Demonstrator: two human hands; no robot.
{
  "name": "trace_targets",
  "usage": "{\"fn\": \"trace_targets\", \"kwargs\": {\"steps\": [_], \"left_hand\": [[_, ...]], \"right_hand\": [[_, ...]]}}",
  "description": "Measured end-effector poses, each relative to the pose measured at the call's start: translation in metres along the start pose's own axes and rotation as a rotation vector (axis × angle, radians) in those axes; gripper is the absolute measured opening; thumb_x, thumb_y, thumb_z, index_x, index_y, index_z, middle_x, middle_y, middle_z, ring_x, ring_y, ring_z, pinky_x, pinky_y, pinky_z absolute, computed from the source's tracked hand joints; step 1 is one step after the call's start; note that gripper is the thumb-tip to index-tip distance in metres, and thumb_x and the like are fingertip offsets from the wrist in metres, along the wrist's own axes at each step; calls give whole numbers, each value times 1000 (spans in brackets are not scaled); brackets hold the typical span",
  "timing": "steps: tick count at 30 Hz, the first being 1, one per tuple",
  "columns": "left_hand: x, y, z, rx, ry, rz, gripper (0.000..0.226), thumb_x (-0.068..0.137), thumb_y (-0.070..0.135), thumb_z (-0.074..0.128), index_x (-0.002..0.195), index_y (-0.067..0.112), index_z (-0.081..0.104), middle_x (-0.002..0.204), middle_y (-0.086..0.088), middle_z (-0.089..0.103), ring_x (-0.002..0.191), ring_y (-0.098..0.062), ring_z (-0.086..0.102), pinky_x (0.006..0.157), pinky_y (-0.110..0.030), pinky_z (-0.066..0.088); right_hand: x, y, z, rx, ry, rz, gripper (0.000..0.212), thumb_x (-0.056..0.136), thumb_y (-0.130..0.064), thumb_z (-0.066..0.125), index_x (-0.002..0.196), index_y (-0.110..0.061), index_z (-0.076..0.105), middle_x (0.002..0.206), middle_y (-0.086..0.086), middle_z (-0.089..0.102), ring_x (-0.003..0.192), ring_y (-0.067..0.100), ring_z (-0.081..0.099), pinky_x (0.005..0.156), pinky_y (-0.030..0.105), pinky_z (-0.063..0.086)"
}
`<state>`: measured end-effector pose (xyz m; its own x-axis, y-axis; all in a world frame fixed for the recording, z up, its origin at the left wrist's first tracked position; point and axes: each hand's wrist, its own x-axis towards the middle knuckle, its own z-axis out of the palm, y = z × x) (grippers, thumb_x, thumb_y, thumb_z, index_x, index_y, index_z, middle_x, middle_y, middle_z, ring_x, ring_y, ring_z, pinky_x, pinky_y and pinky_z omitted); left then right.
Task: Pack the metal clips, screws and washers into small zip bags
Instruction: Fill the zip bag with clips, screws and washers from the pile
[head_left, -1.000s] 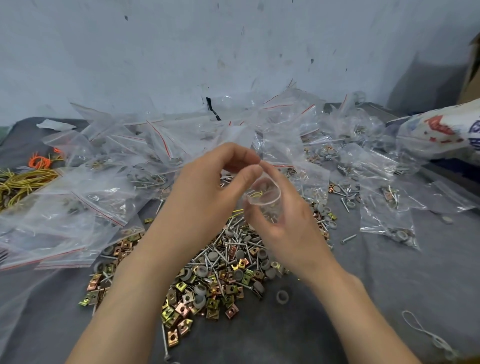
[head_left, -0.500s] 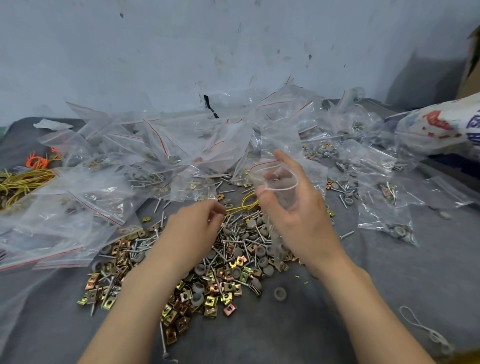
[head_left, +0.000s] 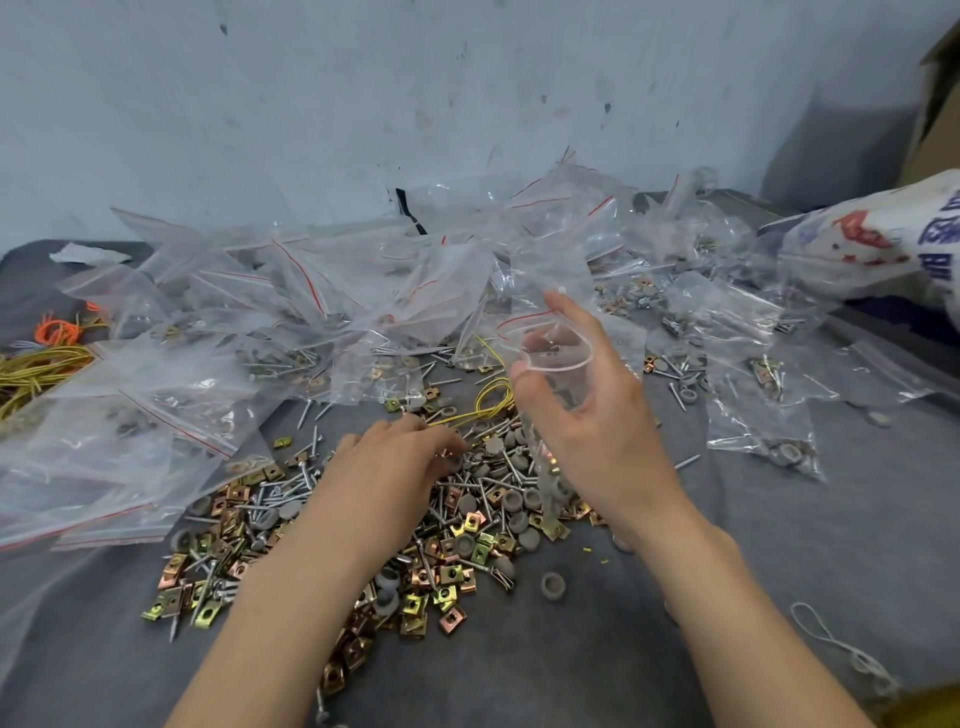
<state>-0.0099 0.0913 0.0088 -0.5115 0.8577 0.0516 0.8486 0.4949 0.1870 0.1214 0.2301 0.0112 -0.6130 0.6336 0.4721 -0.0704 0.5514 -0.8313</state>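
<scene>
Lowered the left hand (head_left: 395, 462) from the bag mouth onto the heap of clips, screws and washers (head_left: 467, 525) on the table (head_left: 779, 561), grasp impossible to tell; grips the open-mouthed zip bag (head_left: 550, 358) in the right hand (head_left: 597, 447), just up-right of it.

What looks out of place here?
A yellow wire loop lies in the parts heap, left of the zip bag in the right hand: it isn't hardware to pack. One grey washer sits alone, off the heap.
</scene>
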Motion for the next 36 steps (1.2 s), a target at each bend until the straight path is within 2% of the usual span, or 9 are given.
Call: {"fn": "trace_targets", "kwargs": {"steps": [7, 12, 16, 19, 22, 25, 27, 31, 36], "left_hand": [[-1, -4, -1, -22, 2, 24, 19, 100, 42, 47, 115, 44, 58, 115, 14, 55, 114, -16, 50, 96, -38, 43], [0, -3, 6, 62, 66, 29, 31, 100, 53, 34, 118, 41, 56, 116, 14, 54, 112, -16, 49, 93, -37, 39], [3, -3, 11, 76, 120, 25, 36, 101, 52, 31, 116, 36, 59, 114, 13, 56, 109, -16, 50, 94, -37, 39], [2, 0, 7, -258, 248, -43, 32, 101, 46, 39, 103, 29, 66, 102, 13, 67, 94, -10, 59, 87, -35, 48], [3, 3, -3, -791, 380, -185, 26, 101, 36, 49, 94, 24, 70, 82, 12, 73, 71, -3, 63, 61, -16, 51], [5, 4, -14, -1471, 273, -347, 22, 102, 26, 49, 97, 13, 66, 82, 3, 76, 65, -4, 64, 54, -14, 50], [5, 3, -18, -1762, 185, -406, 19, 102, 24, 50, 97, 12, 64, 80, -1, 75, 63, -5, 63, 56, -15, 52], [5, -1, -17, -1985, 83, -458, 12, 97, 18, 55, 99, 11, 65, 84, -3, 73, 63, -7, 64, 58, -17, 55], [6, -2, -15, -1966, 109, -472, 11, 96, 6, 55, 103, 12, 62, 83, -6, 74, 59, -7, 63, 55, -17, 54]], "right_hand": [[0, -1, 0, -9, -2, 9, 63, 88, -58, 58, 147, -46, 39, 128, -21, 58, 111, 9, 63, 92, 45, 57], [0, -2, 0, 1, 2, 3, 62, 89, -54, 60, 147, -43, 40, 127, -19, 59, 113, 11, 63, 93, 46, 56], [0, -1, 1, -16, 5, -6, 62, 89, -54, 59, 147, -43, 40, 125, -21, 60, 112, 7, 63, 92, 38, 56], [0, -2, 0, -12, 8, -6, 62, 90, -53, 60, 147, -42, 40, 128, -19, 60, 115, 9, 62, 95, 42, 55], [0, -2, 0, -5, 3, -10, 63, 90, -53, 60, 148, -40, 40, 135, -15, 58, 120, 10, 61, 99, 45, 54], [1, -1, 0, -12, -2, -16, 63, 90, -54, 60, 148, -40, 40, 136, -15, 58, 122, 7, 59, 103, 37, 51], [1, -1, 0, -15, -11, -15, 64, 90, -54, 60, 149, -41, 40, 135, -17, 58, 124, 4, 57, 103, 26, 47], [2, 1, 2, -8, -15, -18, 62, 90, -53, 61, 148, -41, 41, 126, -21, 60, 120, -1, 57, 91, 4, 40], [2, 3, 2, -19, -21, -28, 63, 89, -56, 59, 147, -43, 39, 135, -18, 58, 126, 1, 54, 99, 12, 42]]}}
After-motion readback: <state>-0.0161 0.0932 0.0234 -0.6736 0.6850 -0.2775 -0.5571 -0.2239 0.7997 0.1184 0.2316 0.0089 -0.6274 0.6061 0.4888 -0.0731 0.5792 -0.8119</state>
